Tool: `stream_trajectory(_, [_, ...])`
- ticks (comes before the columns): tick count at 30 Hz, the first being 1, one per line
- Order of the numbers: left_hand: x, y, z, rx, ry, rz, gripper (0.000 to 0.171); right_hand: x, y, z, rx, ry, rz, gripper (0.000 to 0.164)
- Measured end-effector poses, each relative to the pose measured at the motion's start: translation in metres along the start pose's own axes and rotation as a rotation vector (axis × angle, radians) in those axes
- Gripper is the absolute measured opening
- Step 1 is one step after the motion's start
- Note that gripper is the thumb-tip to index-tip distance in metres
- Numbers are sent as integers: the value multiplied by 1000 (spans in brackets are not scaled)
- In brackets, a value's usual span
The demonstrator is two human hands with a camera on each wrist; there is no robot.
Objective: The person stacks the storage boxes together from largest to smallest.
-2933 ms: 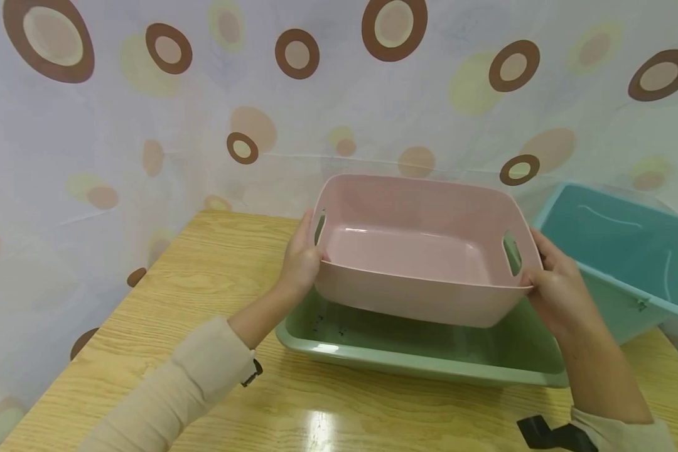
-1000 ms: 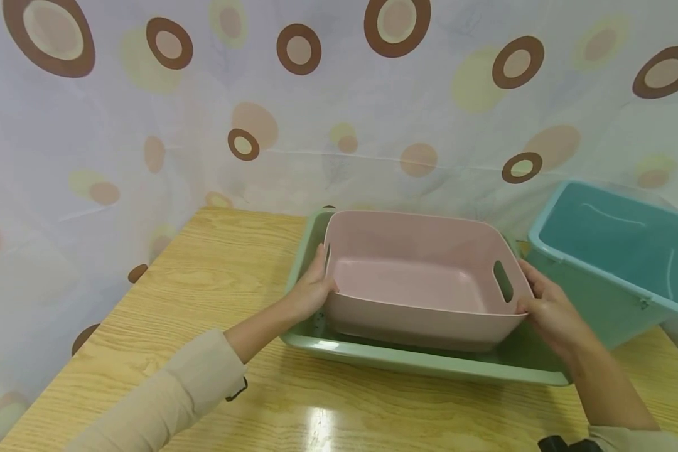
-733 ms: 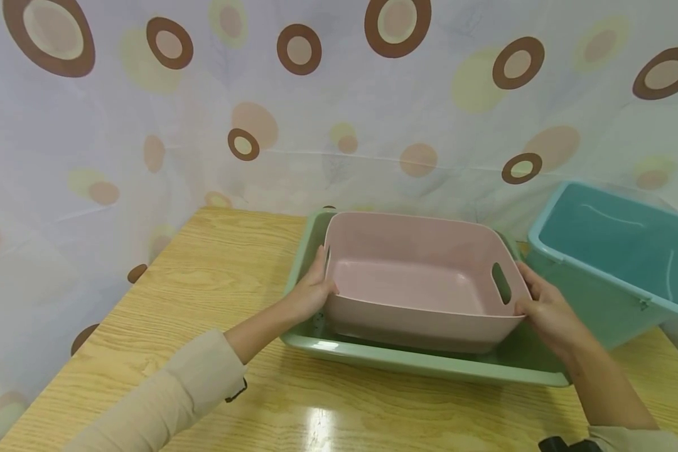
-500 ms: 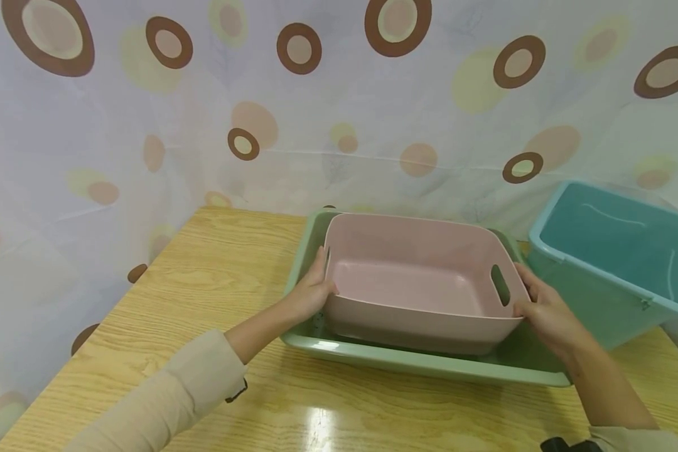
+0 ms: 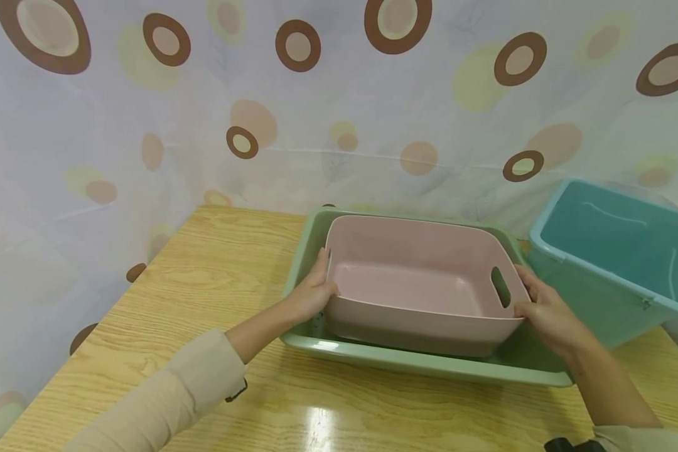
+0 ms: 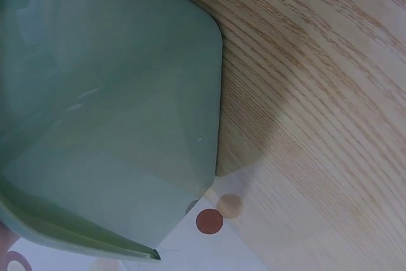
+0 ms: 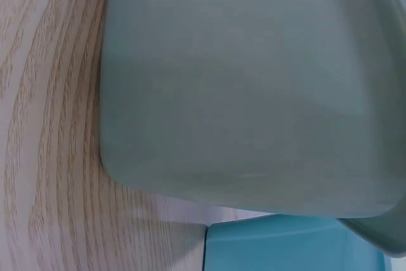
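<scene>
A pink plastic basin (image 5: 407, 289) with cut-out handle slots sits inside a larger green basin (image 5: 429, 365) on the wooden table. My left hand (image 5: 311, 292) grips the pink basin's left end near its slot, thumb over the front corner of the rim. At the opposite end, my right hand (image 5: 548, 314) holds the rim by the right slot, thumb on top and fingers behind the wall. Both wrist views are filled mostly by the green basin's outer wall, seen from the left (image 6: 127, 106) and the right (image 7: 254, 93), and hide the hands' grip.
A teal bin (image 5: 616, 251) stands close to the green basin's right side. Behind the wooden table (image 5: 203, 270) hangs a white curtain (image 5: 328, 113) with brown and yellow circles.
Both hands have lowered the pink basin from above the green basin down into it. Over the last half second it has barely shifted, and both hands keep their hold.
</scene>
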State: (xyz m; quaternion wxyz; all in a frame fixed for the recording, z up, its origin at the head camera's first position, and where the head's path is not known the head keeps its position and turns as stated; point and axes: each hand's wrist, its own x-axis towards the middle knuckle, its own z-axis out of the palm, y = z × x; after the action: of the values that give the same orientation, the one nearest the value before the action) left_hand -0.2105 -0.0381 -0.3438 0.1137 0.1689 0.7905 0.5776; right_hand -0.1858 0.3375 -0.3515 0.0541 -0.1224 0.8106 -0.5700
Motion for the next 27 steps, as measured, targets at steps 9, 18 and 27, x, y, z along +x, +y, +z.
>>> stream_trajectory(9, [-1,0,0,43,1,-17,86,0,-1,2,-4,-10,41,85])
stream_trajectory(18, [-3,-1,3,111,-3,-44,86,-2,-4,8,-190,33,78,86])
stream_trajectory(27, [-5,-2,4,165,-21,-44,86,-3,-8,12,-234,42,139,91])
